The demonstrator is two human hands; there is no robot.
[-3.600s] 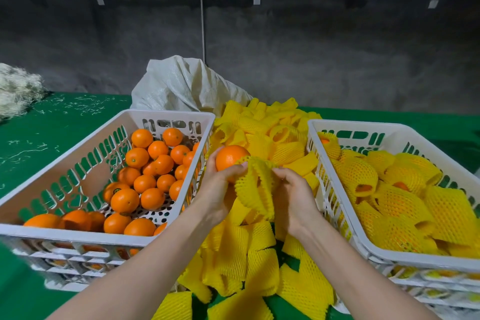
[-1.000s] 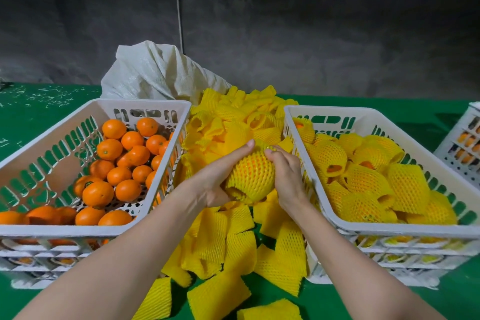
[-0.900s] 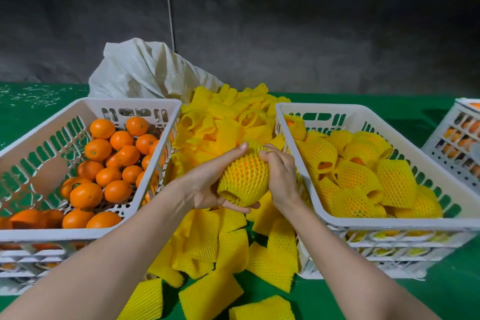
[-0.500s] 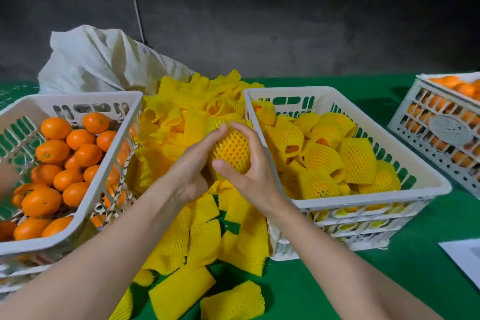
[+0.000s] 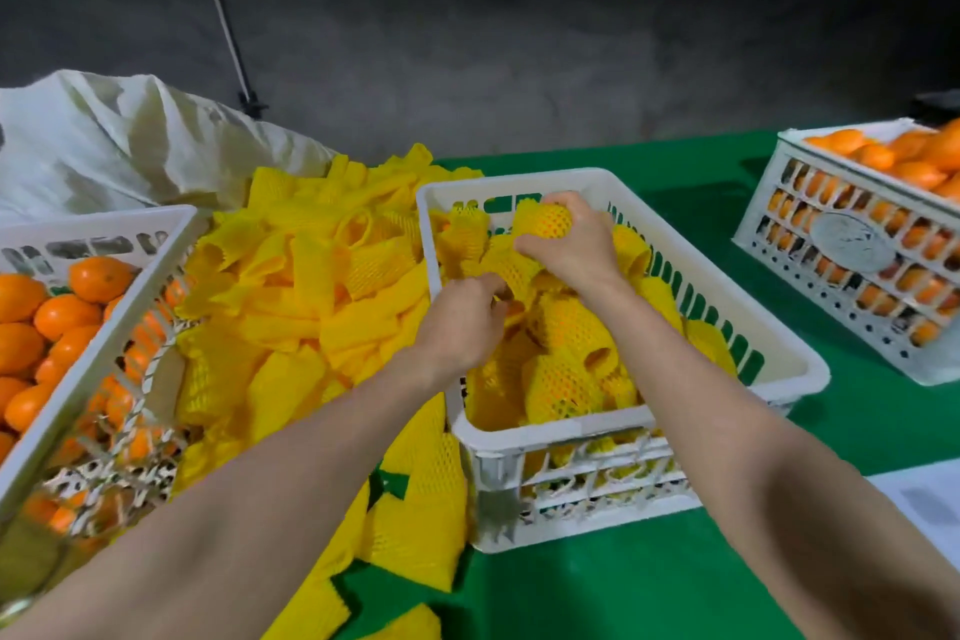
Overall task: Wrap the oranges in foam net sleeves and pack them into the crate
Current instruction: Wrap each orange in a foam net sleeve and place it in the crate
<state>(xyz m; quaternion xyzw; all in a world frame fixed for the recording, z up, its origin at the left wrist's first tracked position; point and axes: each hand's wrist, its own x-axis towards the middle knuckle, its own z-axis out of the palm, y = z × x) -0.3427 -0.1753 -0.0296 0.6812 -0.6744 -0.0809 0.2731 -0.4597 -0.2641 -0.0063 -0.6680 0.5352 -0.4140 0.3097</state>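
Note:
My right hand (image 5: 576,250) grips a sleeve-wrapped orange (image 5: 545,221) over the far end of the middle white crate (image 5: 779,353). That crate holds several oranges in yellow foam net sleeves (image 5: 561,379). My left hand (image 5: 460,322) is just inside the crate's left wall with its fingers curled; the fingertips are buried among the wrapped oranges, so what they hold is hidden. Bare oranges (image 5: 62,317) fill the white crate on the left (image 5: 104,343). Between the two crates lies a heap of empty yellow sleeves (image 5: 311,286).
A third white crate (image 5: 841,244) of bare oranges stands at the far right. A white sack (image 5: 104,146) slumps behind the sleeve heap. Green cloth (image 5: 675,561) covers the table, and a white sheet (image 5: 924,499) lies at the right edge.
Both hands held the wrapped orange over the sleeve heap. The right hand has carried it right, over the middle crate's far end; the left hand let go and dropped to the crate's left side.

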